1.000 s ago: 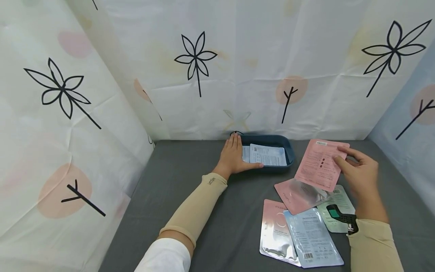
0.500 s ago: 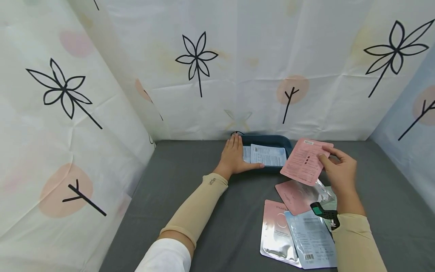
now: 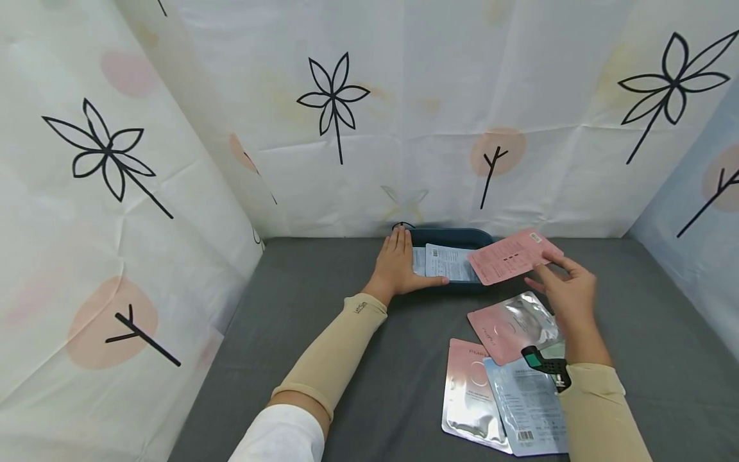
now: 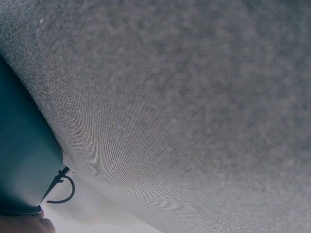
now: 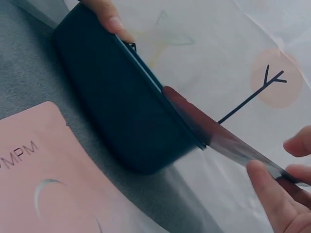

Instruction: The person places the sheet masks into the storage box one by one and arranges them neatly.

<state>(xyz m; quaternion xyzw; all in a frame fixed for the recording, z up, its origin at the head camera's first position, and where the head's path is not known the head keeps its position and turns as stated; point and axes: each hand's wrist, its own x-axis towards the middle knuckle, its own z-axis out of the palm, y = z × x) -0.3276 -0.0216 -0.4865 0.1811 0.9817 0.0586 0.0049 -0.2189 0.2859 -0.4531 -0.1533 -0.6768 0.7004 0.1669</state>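
My left hand [image 3: 396,266] rests on the left end of a dark blue rectangular bin [image 3: 456,237], fingers straight and thumb along the front rim. Light blue sheet mask packets [image 3: 447,262] lie inside it. My right hand [image 3: 570,292] pinches a pink sheet mask packet [image 3: 510,256] by its right edge, printed back facing up. The packet's left end overlaps the bin's right rim. In the right wrist view, the held packet [image 5: 209,128] slants at the rim of the bin [image 5: 116,92], and the left thumb [image 5: 114,22] lies over the rim's far part.
On the grey cloth [image 3: 277,333], a pink-and-silver packet [image 3: 514,327] lies below the right hand. Another pink-and-silver packet [image 3: 473,398] and a light blue packet [image 3: 528,407] overlap in front. A green packet [image 3: 555,350] is mostly hidden by the right wrist. Patterned curtains stand behind.
My right hand has moved left with the pink packet, bringing it over the bin's right end. The packet has turned and tilted flatter. The left hand has stayed on the bin.
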